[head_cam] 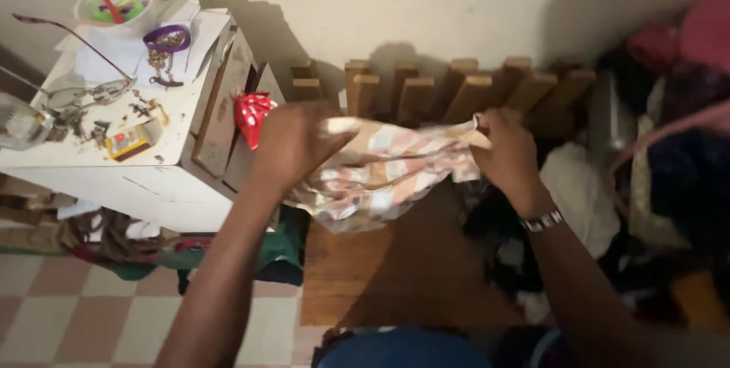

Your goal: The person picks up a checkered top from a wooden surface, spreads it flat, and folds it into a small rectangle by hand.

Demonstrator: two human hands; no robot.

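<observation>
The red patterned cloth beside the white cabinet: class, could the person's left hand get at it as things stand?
Probably yes: the left hand sits right beside the red cloth with nothing between, though it grips the checked cloth.

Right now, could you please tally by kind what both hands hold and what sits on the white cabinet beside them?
Checked cloth, gripped by left hand and right hand: 1
Bowls on the white cabinet, one white bowl, one purple bowl: 2
Yellow packet: 1
Total: 4
</observation>
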